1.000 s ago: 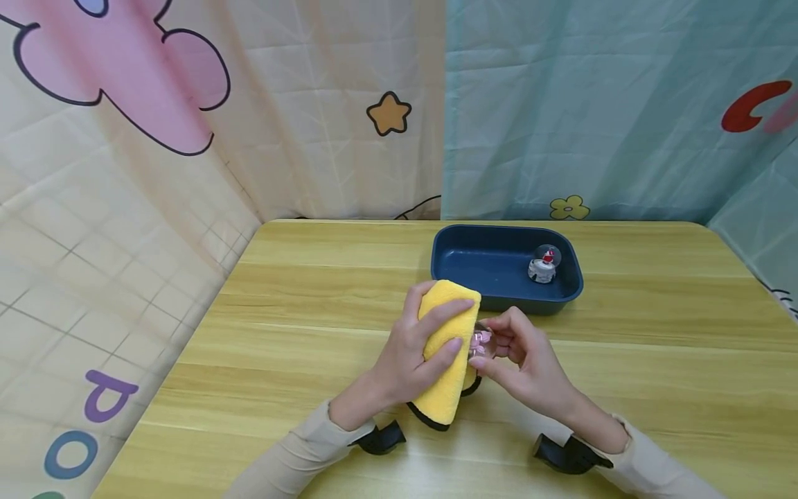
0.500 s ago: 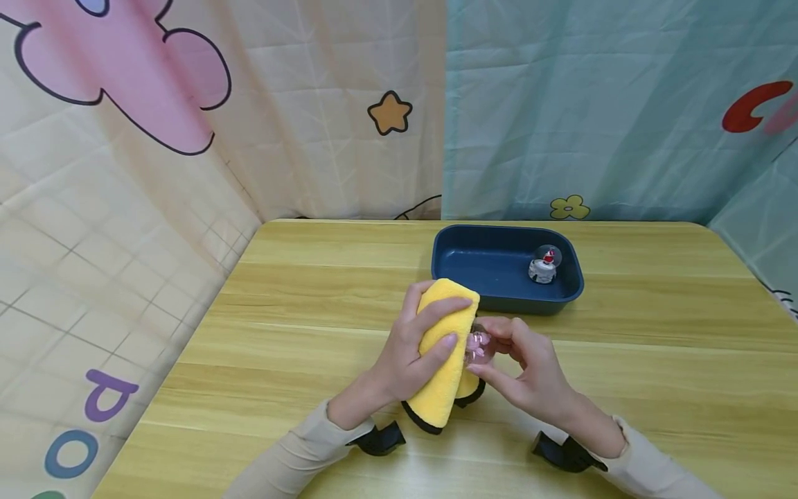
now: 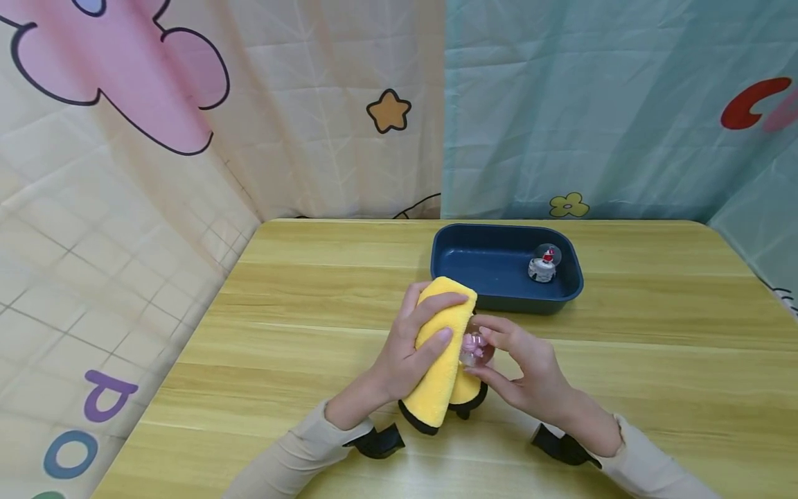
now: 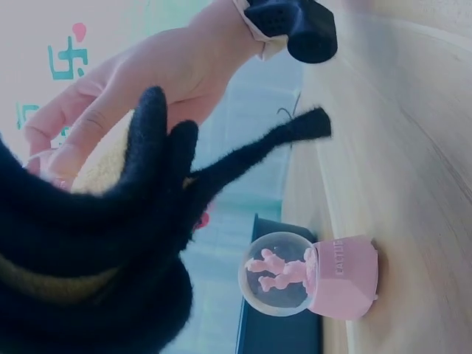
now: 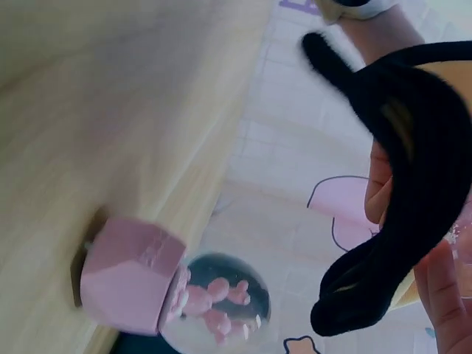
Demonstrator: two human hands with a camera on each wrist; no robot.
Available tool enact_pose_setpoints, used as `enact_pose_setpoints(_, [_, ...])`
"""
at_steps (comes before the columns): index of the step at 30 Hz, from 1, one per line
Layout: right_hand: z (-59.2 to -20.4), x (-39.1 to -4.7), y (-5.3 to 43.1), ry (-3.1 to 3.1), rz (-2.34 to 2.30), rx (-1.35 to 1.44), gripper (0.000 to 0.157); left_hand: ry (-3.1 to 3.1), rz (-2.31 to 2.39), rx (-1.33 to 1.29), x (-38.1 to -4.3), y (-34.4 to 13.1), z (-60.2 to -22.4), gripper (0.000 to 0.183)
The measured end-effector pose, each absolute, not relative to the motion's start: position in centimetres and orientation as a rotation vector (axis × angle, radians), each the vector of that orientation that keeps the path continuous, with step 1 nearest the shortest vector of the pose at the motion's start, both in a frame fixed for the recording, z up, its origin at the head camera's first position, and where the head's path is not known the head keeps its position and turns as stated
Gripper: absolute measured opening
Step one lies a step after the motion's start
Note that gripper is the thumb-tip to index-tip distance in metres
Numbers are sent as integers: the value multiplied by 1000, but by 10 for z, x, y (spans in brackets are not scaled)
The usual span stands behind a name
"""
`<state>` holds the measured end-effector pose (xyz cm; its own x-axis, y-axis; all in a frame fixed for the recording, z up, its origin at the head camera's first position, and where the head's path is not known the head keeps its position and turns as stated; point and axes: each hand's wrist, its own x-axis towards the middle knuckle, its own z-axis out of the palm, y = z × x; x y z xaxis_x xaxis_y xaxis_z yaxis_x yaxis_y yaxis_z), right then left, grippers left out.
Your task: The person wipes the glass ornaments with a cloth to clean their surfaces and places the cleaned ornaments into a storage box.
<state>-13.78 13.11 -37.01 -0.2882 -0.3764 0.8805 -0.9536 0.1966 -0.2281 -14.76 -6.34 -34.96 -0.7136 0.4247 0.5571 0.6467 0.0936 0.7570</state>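
Note:
My left hand grips a folded yellow cloth with black edging. Against the cloth's right side, my right hand pinches a small clear snow globe with a pink figure inside, thumb below and fingers above. The cloth hides part of this globe. A second snow globe, with a faceted pink base and a pink figure in its dome, stands upright on the table in both wrist views. It is hidden in the head view. The cloth's black strap hangs loose near it.
A dark blue tray sits at the back of the wooden table. Inside its right end stands a white-based snow globe with a red figure. Printed curtains hang behind and beside the table.
The held globe has shifted slightly left and down, turning a little in my right fingers. The cloth has moved slightly left, and more of its lower fold shows.

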Motion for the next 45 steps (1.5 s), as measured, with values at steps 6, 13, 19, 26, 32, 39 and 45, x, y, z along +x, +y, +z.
enact_pose_setpoints(6, [-371,-143,131,-1711,941,1324,34,-2192,-1707,-1058,-147,-64,-349,36])
enact_pose_setpoints(13, [-372,-147,130,-1651,1027,1366,37,-2197,-1733,-1038,-148,-63,-349,36])
enact_pose_setpoints(19, [-370,-147,130,-1635,1126,1346,39,-2172,-1680,-1031,-148,-61,-349,36])
enact_pose_setpoints(26, [-374,-147,130,-1654,1304,1336,43,-2137,-1561,-1040,-148,-61,-352,35])
enact_pose_setpoints(32, [-376,-144,131,-1682,1495,1286,43,-2123,-1472,-1055,-150,-61,-354,36])
enact_pose_setpoints(39, [-374,-138,130,-1746,1620,1221,43,-2099,-1344,-1096,-150,-62,-356,36])
enact_pose_setpoints(45, [-369,-133,131,-1886,1715,1123,39,-2055,-1250,-1122,-152,-62,-355,40])
